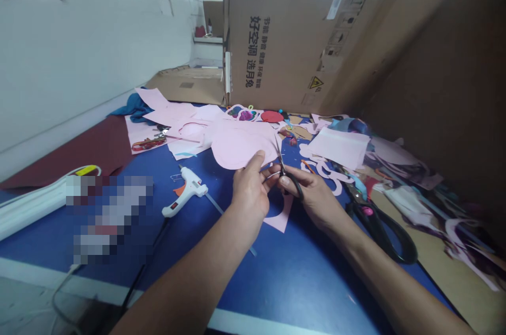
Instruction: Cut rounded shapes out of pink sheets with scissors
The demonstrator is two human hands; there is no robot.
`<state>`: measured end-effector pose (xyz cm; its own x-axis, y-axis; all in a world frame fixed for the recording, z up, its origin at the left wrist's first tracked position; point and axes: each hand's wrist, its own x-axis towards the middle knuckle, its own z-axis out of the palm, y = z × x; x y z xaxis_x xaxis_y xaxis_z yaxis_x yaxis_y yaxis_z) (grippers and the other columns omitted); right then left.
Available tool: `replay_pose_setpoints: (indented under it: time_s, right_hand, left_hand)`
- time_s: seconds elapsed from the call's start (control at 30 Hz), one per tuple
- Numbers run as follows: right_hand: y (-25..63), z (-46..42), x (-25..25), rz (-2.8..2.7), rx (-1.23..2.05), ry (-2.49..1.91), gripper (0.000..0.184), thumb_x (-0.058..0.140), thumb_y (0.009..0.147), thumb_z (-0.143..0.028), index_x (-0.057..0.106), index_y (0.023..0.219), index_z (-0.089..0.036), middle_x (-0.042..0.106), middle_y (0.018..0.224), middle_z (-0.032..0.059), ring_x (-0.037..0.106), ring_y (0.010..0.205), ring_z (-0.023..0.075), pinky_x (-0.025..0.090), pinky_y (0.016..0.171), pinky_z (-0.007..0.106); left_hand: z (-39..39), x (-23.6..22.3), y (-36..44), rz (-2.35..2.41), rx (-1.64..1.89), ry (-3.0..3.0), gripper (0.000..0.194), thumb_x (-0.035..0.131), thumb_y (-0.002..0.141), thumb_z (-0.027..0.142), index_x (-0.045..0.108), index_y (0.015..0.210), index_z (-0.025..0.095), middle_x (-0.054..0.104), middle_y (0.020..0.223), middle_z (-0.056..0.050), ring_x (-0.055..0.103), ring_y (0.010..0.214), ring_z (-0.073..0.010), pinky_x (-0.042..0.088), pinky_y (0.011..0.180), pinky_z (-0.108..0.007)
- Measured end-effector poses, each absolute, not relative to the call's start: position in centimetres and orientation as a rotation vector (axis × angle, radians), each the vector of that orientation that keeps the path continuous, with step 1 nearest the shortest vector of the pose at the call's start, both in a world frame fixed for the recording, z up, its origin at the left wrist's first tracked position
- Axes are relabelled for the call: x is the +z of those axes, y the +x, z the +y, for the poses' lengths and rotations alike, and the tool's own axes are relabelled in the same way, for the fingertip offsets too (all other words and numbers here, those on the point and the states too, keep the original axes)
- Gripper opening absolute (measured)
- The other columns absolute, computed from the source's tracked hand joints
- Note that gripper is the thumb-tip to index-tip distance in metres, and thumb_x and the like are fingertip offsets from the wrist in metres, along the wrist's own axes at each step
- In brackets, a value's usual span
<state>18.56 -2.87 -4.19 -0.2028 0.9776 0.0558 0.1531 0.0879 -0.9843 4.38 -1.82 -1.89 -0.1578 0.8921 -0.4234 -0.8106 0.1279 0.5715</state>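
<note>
My left hand pinches the lower edge of a pink sheet of paper, its thumb lying on top. A curved outline shows faintly on the sheet, and its lower left edge is rounded. A strip with a curved cut edge hangs below, between my hands. In my right hand is a pair of small black-handled scissors, held by the handles. Their blades point up and away, at the sheet's right edge. Whether the blades are cutting into the paper I cannot make out.
A white glue gun lies left on the blue table. Large black-handled shears rest at the right, beside heaped paper and fabric scraps. More pink sheets lie at the back left. A big cardboard box stands behind.
</note>
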Motion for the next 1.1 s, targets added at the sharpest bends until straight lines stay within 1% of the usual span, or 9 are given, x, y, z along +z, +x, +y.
replay_pose_setpoints:
  time_s: [0.2, 0.3, 0.4, 0.5, 0.6, 0.7, 0.8, 0.9, 1.1]
  right_hand:
    - [18.4, -2.9, -4.4, -1.498, 1.207, -1.187, 0.053, 0.081, 0.083, -0.057, 0.079, 0.128, -0.031, 0.078, 0.096, -0.001, 0.06, 0.082, 0.0198, 0.05, 0.075, 0.03]
    - [18.4, -2.9, -4.3, -1.518, 1.187, -1.198, 0.053, 0.08, 0.084, -0.057, 0.078, 0.129, -0.03, 0.079, 0.097, -0.0003, 0.063, 0.083, 0.0216, 0.052, 0.074, 0.032]
    - [18.3, -3.0, -4.0, -1.534, 1.152, -1.197, 0.055, 0.081, 0.081, -0.057, 0.079, 0.128, -0.029, 0.081, 0.105, 0.0011, 0.068, 0.092, 0.0263, 0.055, 0.082, 0.036]
    - [18.0, -3.0, -3.9, -1.513, 1.131, -1.185, 0.059, 0.083, 0.077, -0.059, 0.08, 0.127, -0.027, 0.082, 0.11, 0.0028, 0.07, 0.102, 0.0309, 0.056, 0.091, 0.042]
    - [17.9, -3.0, -3.9, -1.492, 1.142, -1.162, 0.061, 0.085, 0.076, -0.058, 0.079, 0.128, -0.027, 0.082, 0.113, 0.0036, 0.071, 0.109, 0.0332, 0.056, 0.096, 0.044]
    - [17.6, -3.0, -4.1, -1.483, 1.139, -1.125, 0.058, 0.085, 0.077, -0.058, 0.08, 0.126, -0.027, 0.082, 0.115, 0.0041, 0.071, 0.113, 0.0338, 0.056, 0.099, 0.045]
    - [17.5, -3.1, -4.6, -1.497, 1.042, -1.117, 0.056, 0.084, 0.079, -0.056, 0.08, 0.126, -0.025, 0.082, 0.115, 0.0062, 0.073, 0.109, 0.033, 0.058, 0.097, 0.044]
    - [17.5, -3.0, -5.2, -1.554, 0.886, -1.146, 0.052, 0.081, 0.084, -0.051, 0.078, 0.129, -0.025, 0.081, 0.116, 0.0079, 0.073, 0.107, 0.0328, 0.058, 0.094, 0.044]
    - [18.0, -2.6, -6.1, -1.669, 0.731, -1.143, 0.047, 0.073, 0.092, -0.043, 0.074, 0.136, -0.027, 0.079, 0.103, 0.0075, 0.07, 0.106, 0.032, 0.057, 0.088, 0.042]
  left_hand:
    - [-1.8, -1.6, 4.4, 0.872, 1.487, 0.095, 0.014, 0.073, 0.091, 0.017, 0.067, 0.103, 0.013, 0.071, 0.086, -0.008, 0.068, 0.059, -0.0151, 0.052, 0.047, -0.023]
    - [-1.9, -1.4, 4.5, 0.872, 1.475, 0.085, 0.014, 0.072, 0.091, 0.017, 0.066, 0.103, 0.013, 0.071, 0.087, -0.009, 0.068, 0.059, -0.0153, 0.052, 0.048, -0.023]
    - [-2.0, -1.3, 4.4, 0.872, 1.47, 0.074, 0.015, 0.073, 0.091, 0.017, 0.066, 0.103, 0.013, 0.071, 0.087, -0.01, 0.068, 0.06, -0.0157, 0.052, 0.049, -0.023]
    - [-2.0, -1.3, 4.4, 0.857, 1.472, 0.083, 0.014, 0.073, 0.091, 0.018, 0.065, 0.102, 0.013, 0.072, 0.088, -0.01, 0.069, 0.061, -0.016, 0.052, 0.049, -0.023]
    - [-1.9, -1.4, 4.4, 0.845, 1.473, 0.101, 0.015, 0.072, 0.091, 0.018, 0.065, 0.103, 0.013, 0.072, 0.089, -0.01, 0.069, 0.062, -0.0161, 0.052, 0.049, -0.023]
    - [-1.8, -1.5, 4.4, 0.847, 1.477, 0.098, 0.014, 0.072, 0.092, 0.018, 0.065, 0.103, 0.012, 0.072, 0.088, -0.01, 0.069, 0.063, -0.0156, 0.053, 0.049, -0.022]
    - [-1.8, -1.5, 4.5, 0.834, 1.472, 0.087, 0.012, 0.071, 0.093, 0.018, 0.065, 0.101, 0.011, 0.072, 0.087, -0.01, 0.068, 0.062, -0.0148, 0.052, 0.049, -0.021]
    - [-1.7, -1.5, 4.5, 0.817, 1.449, 0.081, 0.01, 0.069, 0.094, 0.018, 0.066, 0.098, 0.01, 0.071, 0.084, -0.011, 0.067, 0.061, -0.0143, 0.05, 0.047, -0.02]
    - [-1.6, -1.4, 4.5, 0.825, 1.404, 0.047, 0.011, 0.068, 0.095, 0.019, 0.067, 0.095, 0.008, 0.071, 0.08, -0.011, 0.065, 0.059, -0.0131, 0.048, 0.046, -0.019]
